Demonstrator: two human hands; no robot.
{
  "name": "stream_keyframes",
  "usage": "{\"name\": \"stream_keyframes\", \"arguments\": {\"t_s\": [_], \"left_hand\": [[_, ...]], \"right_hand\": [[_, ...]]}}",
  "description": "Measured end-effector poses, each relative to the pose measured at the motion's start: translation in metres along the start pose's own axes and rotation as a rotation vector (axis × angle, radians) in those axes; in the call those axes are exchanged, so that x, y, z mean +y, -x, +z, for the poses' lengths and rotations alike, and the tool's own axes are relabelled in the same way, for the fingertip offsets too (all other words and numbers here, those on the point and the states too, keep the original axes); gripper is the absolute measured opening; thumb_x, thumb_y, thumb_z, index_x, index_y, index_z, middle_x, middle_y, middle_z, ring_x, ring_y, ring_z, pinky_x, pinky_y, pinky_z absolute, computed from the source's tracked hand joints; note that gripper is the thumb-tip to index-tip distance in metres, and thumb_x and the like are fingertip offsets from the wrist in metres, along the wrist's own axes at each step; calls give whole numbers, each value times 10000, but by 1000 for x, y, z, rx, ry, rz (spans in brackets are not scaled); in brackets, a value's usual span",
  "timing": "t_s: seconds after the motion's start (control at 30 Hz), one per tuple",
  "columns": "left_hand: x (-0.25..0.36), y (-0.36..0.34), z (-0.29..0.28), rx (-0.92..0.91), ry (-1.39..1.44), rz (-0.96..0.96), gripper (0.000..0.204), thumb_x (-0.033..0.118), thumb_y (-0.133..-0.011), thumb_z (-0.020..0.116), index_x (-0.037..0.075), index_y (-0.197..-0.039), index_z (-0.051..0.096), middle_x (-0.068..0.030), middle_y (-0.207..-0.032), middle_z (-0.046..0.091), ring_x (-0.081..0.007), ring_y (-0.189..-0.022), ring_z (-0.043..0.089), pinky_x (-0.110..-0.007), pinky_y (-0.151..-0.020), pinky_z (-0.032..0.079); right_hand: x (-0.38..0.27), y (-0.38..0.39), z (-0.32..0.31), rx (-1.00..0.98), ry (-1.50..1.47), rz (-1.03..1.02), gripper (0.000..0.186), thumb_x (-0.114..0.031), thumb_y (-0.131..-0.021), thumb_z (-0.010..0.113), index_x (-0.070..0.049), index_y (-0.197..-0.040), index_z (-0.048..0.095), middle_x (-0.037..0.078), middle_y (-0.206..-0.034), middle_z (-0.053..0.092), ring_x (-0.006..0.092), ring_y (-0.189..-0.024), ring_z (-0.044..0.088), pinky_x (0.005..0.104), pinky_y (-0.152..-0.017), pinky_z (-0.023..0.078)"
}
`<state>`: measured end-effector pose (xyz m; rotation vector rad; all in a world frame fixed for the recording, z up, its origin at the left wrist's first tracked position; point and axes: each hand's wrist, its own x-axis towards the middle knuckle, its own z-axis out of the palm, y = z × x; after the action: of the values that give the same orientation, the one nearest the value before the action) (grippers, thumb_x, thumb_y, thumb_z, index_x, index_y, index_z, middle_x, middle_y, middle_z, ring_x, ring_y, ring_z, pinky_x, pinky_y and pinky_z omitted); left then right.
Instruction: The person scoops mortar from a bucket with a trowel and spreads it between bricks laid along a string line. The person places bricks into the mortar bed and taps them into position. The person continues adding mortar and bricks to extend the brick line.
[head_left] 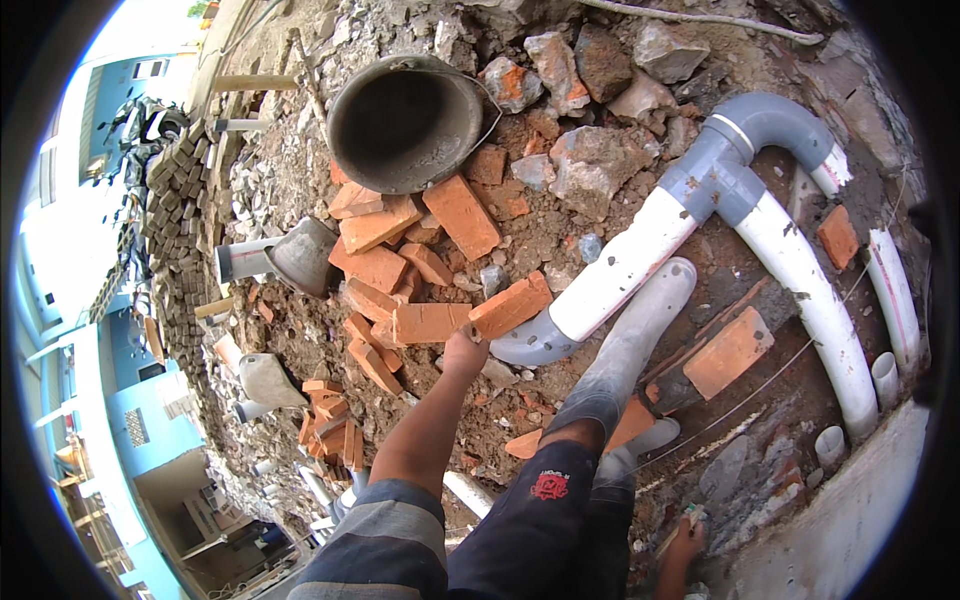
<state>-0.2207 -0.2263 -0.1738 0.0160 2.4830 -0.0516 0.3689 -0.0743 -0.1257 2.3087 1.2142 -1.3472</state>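
My left hand (465, 352) reaches into a heap of orange bricks, its fingers closed at the meeting ends of two of them. One brick (432, 323) lies to the left of the fingers; another brick (512, 304) slants up to the right, beside a grey pipe elbow (535, 340). Which of the two the fingers grip is hard to see, as the fingertips are partly hidden. Low on the right, my right hand (685, 540) is closed around a small, pale object that I cannot make out.
A grey bucket (400, 175) lies tipped above the heap, near broken rocks (600, 165). White pipes (625, 265) with grey fittings cross the right side. My muddy boot (640, 320) stands beside the pipe. A single brick (728, 352) lies near the concrete wall (850, 520). More bricks (330, 425) are stacked left.
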Motion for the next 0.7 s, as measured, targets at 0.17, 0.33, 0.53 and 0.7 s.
{"name": "stream_keyframes", "arguments": {"t_s": [0.17, 0.33, 0.53, 0.7], "left_hand": [[-51, -15, -31, 226, -213, 91, 653, 281, -844, 723, 79, -1430, 520, -189, -1424, 543, -354, -1318, 507, -452, -1090, 430], [-82, -45, -66, 385, -50, -212, 914, 284, -782, 826, 24, -1510, 338, -241, -1544, 368, -378, -1422, 382, -428, -1166, 360], [-66, -42, -57, 348, 169, -385, 818, 302, -740, 877, -42, -1328, 423, -314, -1440, 442, -411, -1325, 489, -430, -1083, 441], [-41, -9, -35, 217, 366, -193, 670, 371, -787, 853, -32, -1227, 549, -224, -1175, 678, -354, -1081, 677, -414, -934, 529]], "right_hand": [[16, 17, 2, -59, 161, -78, 254, -194, -932, 639, 27, -1056, 630, 99, -938, 618, 206, -846, 562, 367, -758, 455], [18, 4, -9, -100, 38, 50, 256, -186, -939, 621, 33, -1072, 621, 117, -963, 616, 227, -854, 565, 385, -752, 449], [16, -29, -19, 43, 318, 49, 251, -204, -953, 631, 24, -1054, 597, 103, -965, 565, 220, -823, 526, 406, -749, 443], [10, -22, -35, 126, 738, -393, 585, -550, -928, 558, -83, -1280, 569, 170, -1235, 579, 367, -1080, 546, 531, -885, 463]]}}
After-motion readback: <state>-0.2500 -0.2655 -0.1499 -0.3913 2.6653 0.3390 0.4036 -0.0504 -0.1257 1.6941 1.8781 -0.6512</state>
